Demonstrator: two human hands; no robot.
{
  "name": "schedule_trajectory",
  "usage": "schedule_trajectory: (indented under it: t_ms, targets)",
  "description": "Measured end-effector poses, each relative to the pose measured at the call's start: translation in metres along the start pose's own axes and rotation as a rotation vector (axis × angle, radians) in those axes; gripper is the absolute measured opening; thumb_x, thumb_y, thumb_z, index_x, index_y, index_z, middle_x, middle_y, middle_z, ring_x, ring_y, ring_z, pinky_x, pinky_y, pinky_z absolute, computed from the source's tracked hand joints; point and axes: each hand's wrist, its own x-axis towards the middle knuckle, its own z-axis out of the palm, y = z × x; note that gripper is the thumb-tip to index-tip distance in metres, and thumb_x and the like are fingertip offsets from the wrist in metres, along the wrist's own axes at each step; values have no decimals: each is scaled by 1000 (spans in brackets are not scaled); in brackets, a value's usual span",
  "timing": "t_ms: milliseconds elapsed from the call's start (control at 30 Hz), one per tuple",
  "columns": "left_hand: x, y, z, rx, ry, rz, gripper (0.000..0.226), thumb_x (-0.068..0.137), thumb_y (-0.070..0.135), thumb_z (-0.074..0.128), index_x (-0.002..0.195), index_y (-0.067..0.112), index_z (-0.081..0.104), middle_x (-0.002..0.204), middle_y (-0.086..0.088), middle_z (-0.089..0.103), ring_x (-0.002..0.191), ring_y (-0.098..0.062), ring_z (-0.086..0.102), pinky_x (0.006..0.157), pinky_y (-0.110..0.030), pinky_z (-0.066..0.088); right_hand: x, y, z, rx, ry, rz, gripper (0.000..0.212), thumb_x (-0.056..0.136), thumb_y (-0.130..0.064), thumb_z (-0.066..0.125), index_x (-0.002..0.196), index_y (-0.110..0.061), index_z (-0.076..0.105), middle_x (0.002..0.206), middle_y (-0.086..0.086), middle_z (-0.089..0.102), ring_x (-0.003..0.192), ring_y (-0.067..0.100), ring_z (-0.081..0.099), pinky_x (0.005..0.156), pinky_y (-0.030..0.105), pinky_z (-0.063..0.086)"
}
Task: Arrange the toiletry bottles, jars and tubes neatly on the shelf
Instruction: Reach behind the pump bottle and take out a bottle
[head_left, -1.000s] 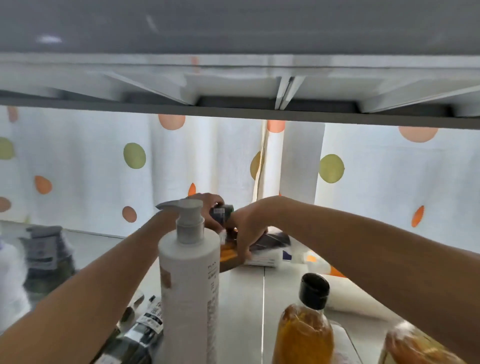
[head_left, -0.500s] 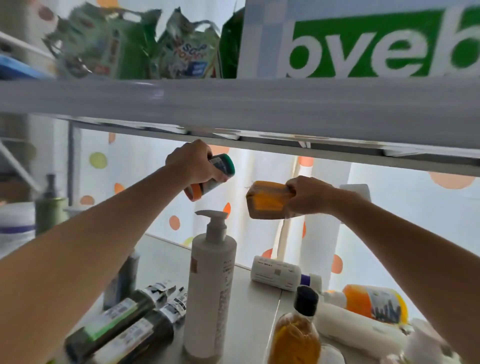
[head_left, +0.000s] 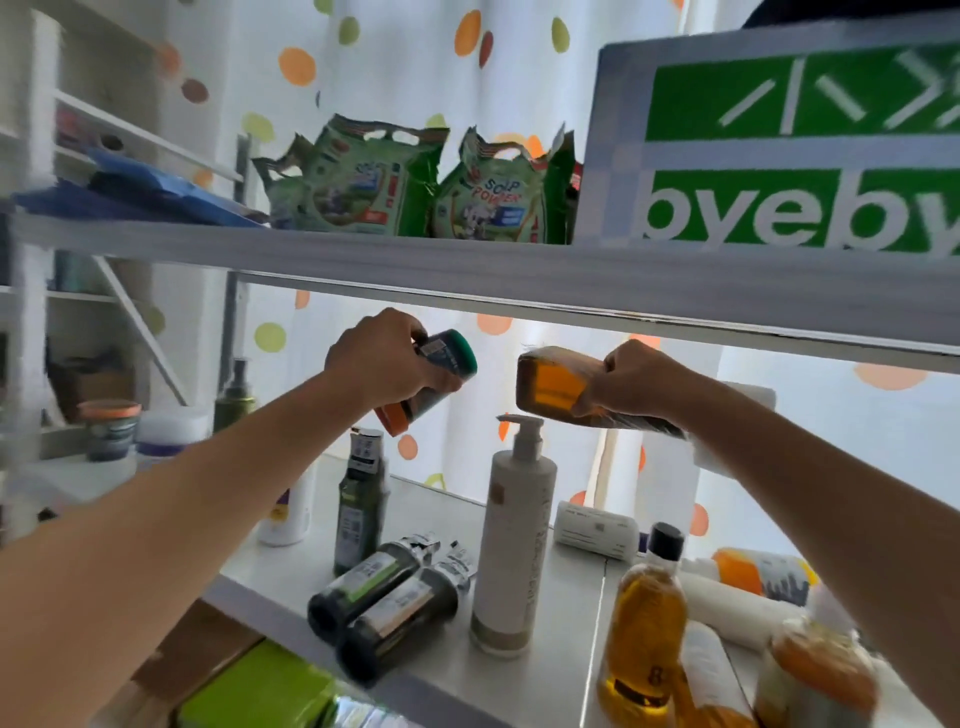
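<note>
Left hand grip round dark tube, right hand grip round amber bottle, just under upper shelf, above white pump bottle.

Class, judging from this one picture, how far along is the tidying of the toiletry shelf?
Early on. Done: the white pump bottle and amber bottle stand upright. In hand: the left hand grips a green-capped bottle, the right hand an orange bottle. Left: two dark tubes lie flat.
</note>
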Motion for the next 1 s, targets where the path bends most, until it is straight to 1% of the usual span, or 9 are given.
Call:
schedule_trajectory:
  t_ms: [100, 200, 400, 500, 600, 700, 767, 867, 1000]
  targets:
    - [-23, -22, -17, -57, -17, -18, 55, 55, 57, 82, 97, 25, 66, 88, 3, 70, 76, -19, 66, 75, -39, 58, -24, -24, -6, -32, 68, 19, 55, 62, -49, 78, 102, -15, 63, 87, 3, 64, 80, 22, 61, 71, 32, 50]
    - [-43, -45, -38, -71, -42, -43, 49, 57, 55, 83, 94, 26, 66, 86, 3, 69, 73, -18, 66, 72, -36, 58, -51, -55, -13, -75, 83, 6, 61, 61, -49, 80, 106, -15, 59, 94, 5, 62, 85, 24, 60, 72, 32, 49]
    - [-79, -87, -81, -74, -33, -85, 46, 59, 55, 81, 91, 26, 65, 84, 5, 69, 72, -16, 65, 69, -35, 57, -92, -121, -2, -27, 46, -92, 46, 66, -41, 79, 100, -16, 63, 84, 0, 64, 77, 18, 61, 72, 32, 51]
    - [-99, -108, -106, -65, -26, -112, 49, 59, 57, 81, 94, 27, 65, 86, 5, 69, 73, -15, 65, 69, -33, 57, -107, -157, 16, -26, -1, -158, 43, 68, -41, 76, 101, -16, 65, 86, 1, 66, 80, 20, 62, 68, 29, 48]
    - [-117, -135, -131, -6, 9, -142, 51, 58, 61, 80, 93, 26, 65, 84, 6, 69, 73, -14, 64, 68, -32, 57, -120, -191, 36, -38, -48, -217, 47, 68, -50, 72, 99, -16, 64, 88, 2, 66, 81, 21, 63, 70, 30, 49]
    - [-133, -160, -150, 4, 17, -174, 56, 56, 62, 80, 98, 28, 65, 88, 6, 68, 75, -14, 64, 70, -33, 57, -133, -217, 51, -12, -75, -273, 58, 55, -64, 60, 89, -18, 62, 81, 1, 66, 77, 21, 64, 70, 32, 50]
    - [-140, -168, -155, 0, 12, -194, 55, 58, 60, 80, 99, 27, 65, 87, 5, 68, 74, -14, 64, 68, -33, 58, -140, -226, 57, -40, -76, -296, 56, 56, -64, 63, 88, -18, 60, 79, 1, 65, 76, 21, 63, 67, 31, 48]
    - [-144, -172, -150, -4, 8, -194, 50, 63, 58, 79, 100, 27, 65, 87, 5, 69, 73, -13, 63, 67, -33, 57, -151, -225, 64, -86, -44, -299, 44, 68, -60, 70, 83, -21, 57, 78, -1, 63, 75, 21, 62, 64, 30, 46]
    - [-148, -156, -124, -107, -57, -150, 48, 64, 56, 79, 100, 27, 65, 88, 4, 69, 74, -13, 64, 68, -31, 56, -175, -201, 60, -106, -10, -225, 38, 68, -56, 72, 84, -25, 57, 78, -6, 62, 74, 17, 60, 63, 28, 42]
